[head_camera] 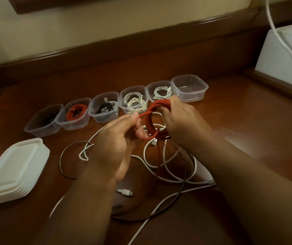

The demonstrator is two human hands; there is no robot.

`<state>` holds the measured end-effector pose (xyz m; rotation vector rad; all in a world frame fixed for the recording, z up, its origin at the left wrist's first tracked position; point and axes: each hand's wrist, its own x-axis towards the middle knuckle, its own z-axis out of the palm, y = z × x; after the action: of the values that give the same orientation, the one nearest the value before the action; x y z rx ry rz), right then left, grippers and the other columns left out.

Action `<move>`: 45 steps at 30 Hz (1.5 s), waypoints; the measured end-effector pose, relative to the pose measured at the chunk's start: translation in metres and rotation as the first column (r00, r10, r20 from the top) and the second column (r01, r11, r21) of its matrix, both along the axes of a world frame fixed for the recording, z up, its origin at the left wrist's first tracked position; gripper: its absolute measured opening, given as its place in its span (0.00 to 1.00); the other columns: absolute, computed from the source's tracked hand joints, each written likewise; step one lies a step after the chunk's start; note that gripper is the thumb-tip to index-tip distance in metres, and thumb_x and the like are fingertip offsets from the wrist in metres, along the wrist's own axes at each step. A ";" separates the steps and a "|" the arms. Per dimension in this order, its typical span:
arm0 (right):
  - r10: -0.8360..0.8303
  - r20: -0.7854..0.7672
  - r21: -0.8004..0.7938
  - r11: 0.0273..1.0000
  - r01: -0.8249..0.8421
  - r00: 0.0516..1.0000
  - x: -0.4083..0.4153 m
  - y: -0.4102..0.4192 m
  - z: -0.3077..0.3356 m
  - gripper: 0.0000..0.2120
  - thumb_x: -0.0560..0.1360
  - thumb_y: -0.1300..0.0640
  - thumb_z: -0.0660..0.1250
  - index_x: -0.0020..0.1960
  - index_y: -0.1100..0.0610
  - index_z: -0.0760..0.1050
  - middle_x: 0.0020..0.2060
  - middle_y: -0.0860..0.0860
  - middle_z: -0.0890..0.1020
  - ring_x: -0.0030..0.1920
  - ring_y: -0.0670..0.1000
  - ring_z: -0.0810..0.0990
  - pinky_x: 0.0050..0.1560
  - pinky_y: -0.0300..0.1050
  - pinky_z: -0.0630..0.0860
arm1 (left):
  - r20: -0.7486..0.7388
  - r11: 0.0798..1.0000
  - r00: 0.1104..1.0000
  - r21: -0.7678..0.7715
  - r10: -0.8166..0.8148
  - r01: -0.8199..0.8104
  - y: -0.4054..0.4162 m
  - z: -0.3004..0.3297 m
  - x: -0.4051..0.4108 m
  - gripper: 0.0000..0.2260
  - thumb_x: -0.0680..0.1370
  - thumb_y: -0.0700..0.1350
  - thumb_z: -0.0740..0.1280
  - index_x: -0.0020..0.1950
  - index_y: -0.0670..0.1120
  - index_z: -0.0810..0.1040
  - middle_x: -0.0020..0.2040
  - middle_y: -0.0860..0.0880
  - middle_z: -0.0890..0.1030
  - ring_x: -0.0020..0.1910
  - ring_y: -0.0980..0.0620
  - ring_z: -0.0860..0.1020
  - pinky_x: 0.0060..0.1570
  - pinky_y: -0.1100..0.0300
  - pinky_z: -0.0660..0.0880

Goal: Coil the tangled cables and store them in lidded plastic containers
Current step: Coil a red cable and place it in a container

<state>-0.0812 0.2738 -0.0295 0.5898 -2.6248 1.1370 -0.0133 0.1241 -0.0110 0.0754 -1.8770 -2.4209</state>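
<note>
My right hand (180, 121) grips a coil of red cable (152, 121), its fingers through the loops, above the middle of the table. My left hand (118, 138) pinches the loose strand of the same red cable just left of the coil. A red tail hangs down from the coil to the table. Under my hands lies a tangle of white cables (173, 165) and a dark cable (183, 174). Behind stands a row of several clear open containers (104, 110). The far-right container (189, 87) is empty; the others hold coiled cables, one of them red (76, 112).
A stack of white lids (12, 170) lies at the left on the brown wooden table (248, 121). A white box (283, 55) stands at the back right with a white cord (286, 46) running over it. A loose white connector (125, 192) lies near my left forearm.
</note>
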 end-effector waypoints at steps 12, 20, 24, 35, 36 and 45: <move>-0.081 0.085 -0.260 0.960 0.100 0.993 -0.016 0.016 0.001 0.08 0.84 0.49 0.54 0.55 0.50 0.69 0.42 0.45 0.76 0.40 0.44 0.78 0.33 0.32 0.75 | 0.000 0.674 0.779 0.502 -0.627 0.542 -0.048 0.004 -0.004 0.13 0.86 0.45 0.51 0.63 0.42 0.71 0.36 0.51 0.66 0.29 0.58 0.63 0.26 0.66 0.61; 0.449 0.502 -0.810 0.543 0.221 0.739 -0.008 0.014 0.016 0.23 0.82 0.42 0.57 0.59 0.63 0.72 0.34 0.55 0.76 0.26 0.48 0.72 0.24 0.40 0.70 | 0.031 0.960 0.998 -0.272 -0.062 0.068 -0.028 0.004 -0.005 0.11 0.82 0.41 0.59 0.44 0.42 0.79 0.29 0.49 0.66 0.25 0.55 0.62 0.21 0.67 0.58; 0.754 0.360 -0.933 0.300 0.200 0.550 0.008 0.003 0.017 0.21 0.79 0.44 0.58 0.46 0.62 0.79 0.29 0.51 0.69 0.22 0.43 0.62 0.19 0.34 0.59 | -0.079 0.877 0.996 -0.475 0.043 -0.075 -0.009 -0.006 -0.008 0.09 0.81 0.40 0.63 0.47 0.45 0.83 0.35 0.49 0.82 0.33 0.54 0.78 0.35 0.64 0.74; 0.698 0.335 -0.941 0.278 0.193 0.633 0.020 -0.012 0.012 0.30 0.83 0.45 0.53 0.65 0.73 0.66 0.33 0.61 0.72 0.23 0.46 0.63 0.21 0.37 0.64 | -0.061 0.862 0.995 -0.498 0.078 -0.098 0.002 -0.024 -0.013 0.09 0.79 0.41 0.68 0.45 0.51 0.85 0.38 0.49 0.85 0.39 0.52 0.82 0.43 0.56 0.78; 0.715 0.334 -0.941 0.291 0.173 0.614 0.023 -0.012 0.013 0.31 0.83 0.44 0.52 0.65 0.74 0.66 0.36 0.63 0.74 0.23 0.46 0.63 0.20 0.36 0.64 | -0.056 0.866 0.995 -0.491 0.079 -0.096 0.001 -0.024 -0.013 0.09 0.79 0.41 0.68 0.43 0.51 0.85 0.37 0.50 0.85 0.39 0.54 0.82 0.44 0.57 0.79; 0.290 0.409 -0.782 0.599 0.169 0.865 0.021 -0.014 0.011 0.17 0.84 0.45 0.53 0.52 0.54 0.75 0.29 0.50 0.80 0.27 0.48 0.78 0.26 0.41 0.74 | -0.168 0.957 0.972 -0.212 0.166 -0.200 -0.003 -0.017 -0.012 0.06 0.79 0.41 0.67 0.53 0.44 0.83 0.48 0.45 0.86 0.50 0.48 0.84 0.51 0.57 0.80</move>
<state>-0.0602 0.2599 -0.0180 0.1787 -2.0046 2.5661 -0.0258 0.1209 -0.0280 0.0514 -1.9680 -2.0200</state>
